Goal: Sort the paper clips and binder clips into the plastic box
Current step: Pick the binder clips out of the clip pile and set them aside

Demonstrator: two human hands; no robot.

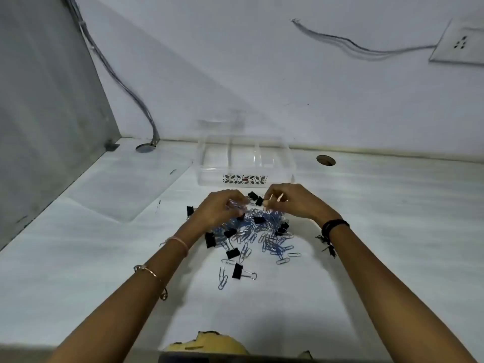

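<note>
A heap of blue and silver paper clips [264, 233] mixed with black binder clips [237, 271] lies on the white table. Behind it stands a clear plastic box [246, 176] with inner dividers and a patterned label. My left hand [220, 209] hovers over the heap's far left side, fingers closed on a small bunch of paper clips. My right hand [290, 201] is at the heap's far right, its fingertips pinching a black binder clip [259, 200]. Both hands are just in front of the box.
A grey partition [47, 113] borders the table on the left. Cables [125, 87] run down the wall into a grommet [145, 148]. A second round hole [325, 160] sits right of the box. A wall socket [461, 44] is at top right.
</note>
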